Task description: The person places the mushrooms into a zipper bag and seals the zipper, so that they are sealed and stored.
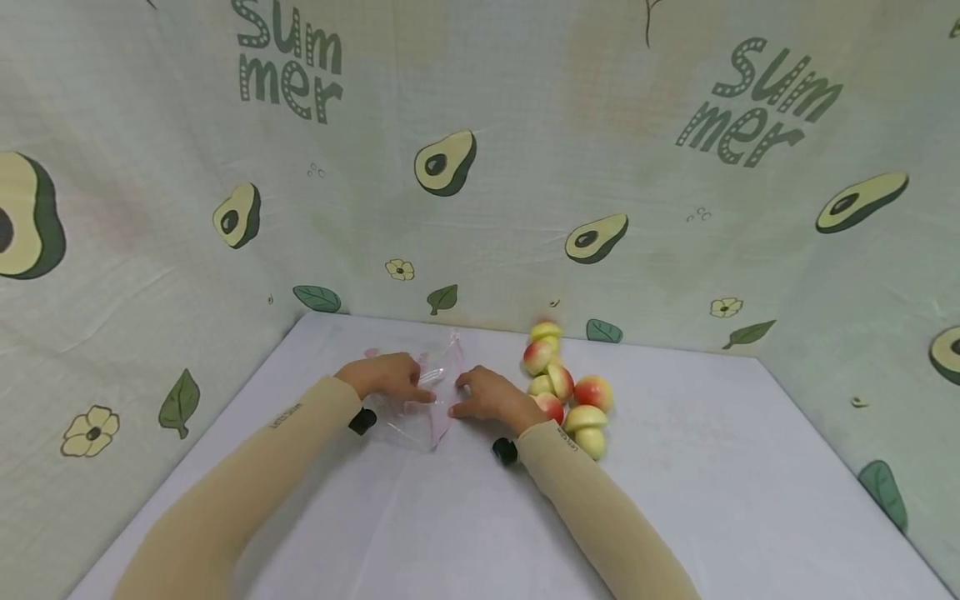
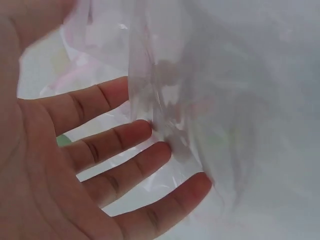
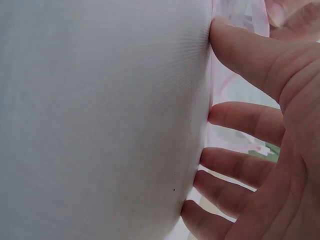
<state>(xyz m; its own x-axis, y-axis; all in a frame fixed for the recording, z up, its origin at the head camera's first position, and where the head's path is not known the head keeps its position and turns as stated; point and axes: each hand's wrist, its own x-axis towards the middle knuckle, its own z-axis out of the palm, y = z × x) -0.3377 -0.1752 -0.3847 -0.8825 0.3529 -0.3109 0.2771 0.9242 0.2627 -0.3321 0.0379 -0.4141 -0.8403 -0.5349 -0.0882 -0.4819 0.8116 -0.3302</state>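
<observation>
A clear plastic bag with pink edges [image 1: 442,423] lies crumpled on the white table. Over it, my left hand [image 1: 386,375] has its fingers loosely extended; the fingertips touch the film [image 2: 225,125] in the left wrist view. My right hand [image 1: 489,395] is at the bag's right edge, thumb and fingers spread apart. In the right wrist view its fingertips [image 3: 212,112] rest on the table cloth along the pink edge. Right of that hand is a group of red-and-yellow, peach-like fruits [image 1: 594,392] and pale yellow rounded pieces [image 1: 590,442], partly hidden by the right wrist.
A white cloth covers the table [image 1: 675,467]. Behind it and at both sides hangs a pale curtain [image 1: 510,192] printed with avocados, leaves and lettering. The fruit group stretches from near the back edge to beside my right forearm.
</observation>
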